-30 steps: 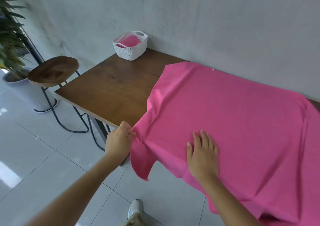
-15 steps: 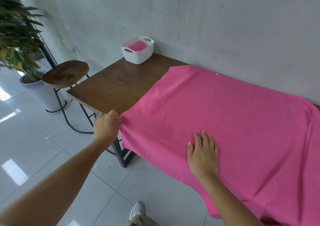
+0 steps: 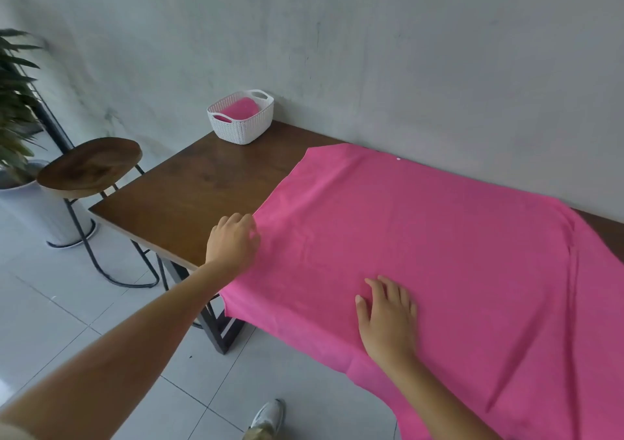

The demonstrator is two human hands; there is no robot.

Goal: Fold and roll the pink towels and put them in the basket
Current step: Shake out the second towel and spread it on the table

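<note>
A large pink towel (image 3: 422, 243) lies spread over the right part of the wooden table (image 3: 189, 196), its near edge hanging over the front. My left hand (image 3: 233, 240) grips the towel's left edge with curled fingers, over the table top. My right hand (image 3: 388, 318) presses flat on the towel near the front edge, fingers straight. A white woven basket (image 3: 241, 125) stands at the table's far left corner by the wall, with a rolled pink towel (image 3: 239, 108) inside it.
A round wooden stool (image 3: 89, 166) on black legs stands left of the table. A potted plant (image 3: 13, 101) in a white pot is at the far left. A grey wall runs behind the table. My shoe (image 3: 266, 416) shows on the tiled floor.
My left hand has pulled the towel's left edge out and up onto the table, flattening the hanging corner. My right hand has stayed pressed on the towel.
</note>
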